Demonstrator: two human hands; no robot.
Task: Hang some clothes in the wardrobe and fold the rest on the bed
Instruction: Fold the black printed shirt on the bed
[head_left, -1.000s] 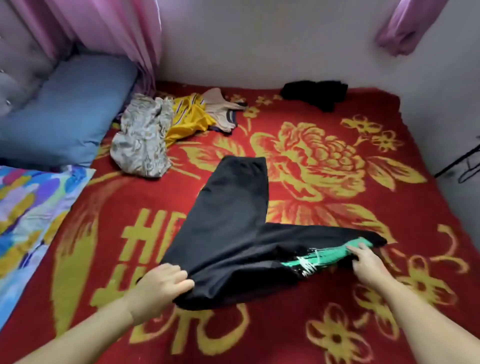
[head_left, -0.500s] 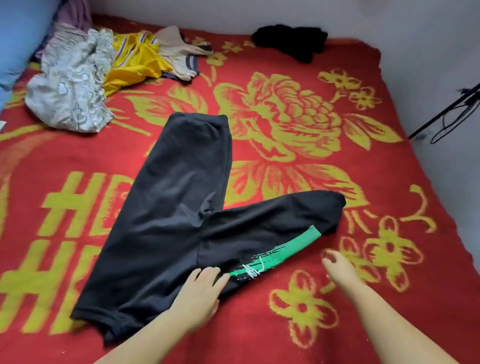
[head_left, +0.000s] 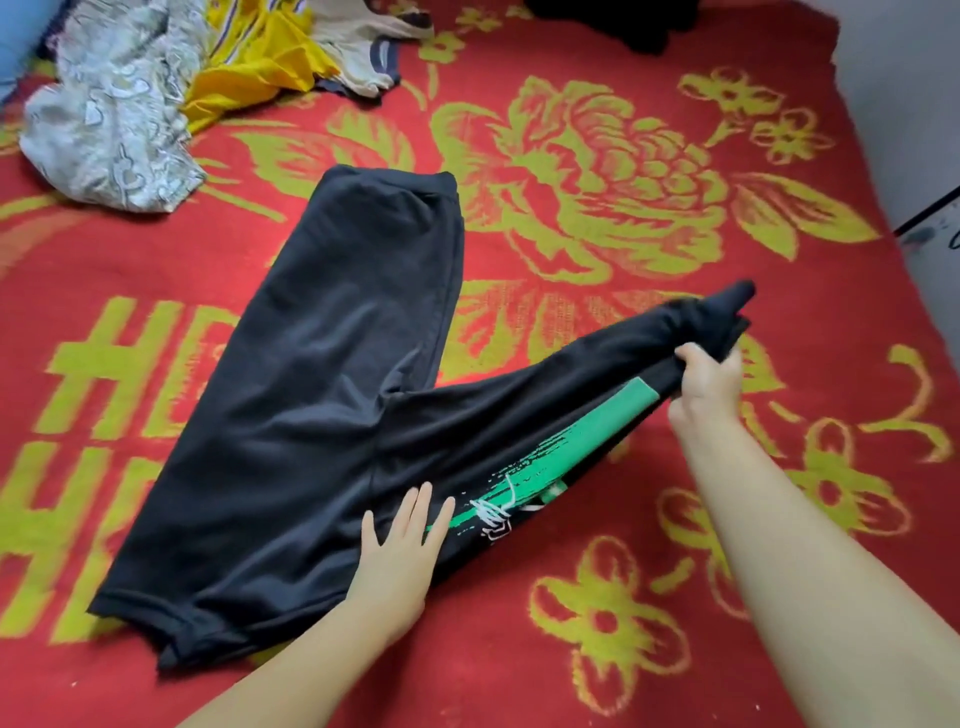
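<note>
**A:** Watching from the foot of the bed (head_left: 649, 519), the one with the red blanket covered in yellow flowers. The black jersey trousers with the green printed stripe (head_left: 322, 405) are spread across the middle of it, waistband nearest the person, one leg lying flat and pointing away. The left hand (head_left: 395, 561) is flat on the fabric near the crotch, fingers straight, just pinning it. The right hand (head_left: 709, 382) has a closed grip round the cuff end of the striped leg and has it raised off the blanket.

**B:** So folding one leg onto the other?

**A:** That's my read. If so, I'd keep the left palm planted so the seat doesn't drag, swing the cuff over in one arc, and line up the cuffs and outer seams before letting go. The lifted leg looks a bit twisted near the grip, so shake that out first.

**B:** Much left?

**A:** Yeah, there's a crumpled pile of pale patterned, yellow and beige clothes (head_left: 156, 88) near the far left corner, well apart from the trousers.
</note>
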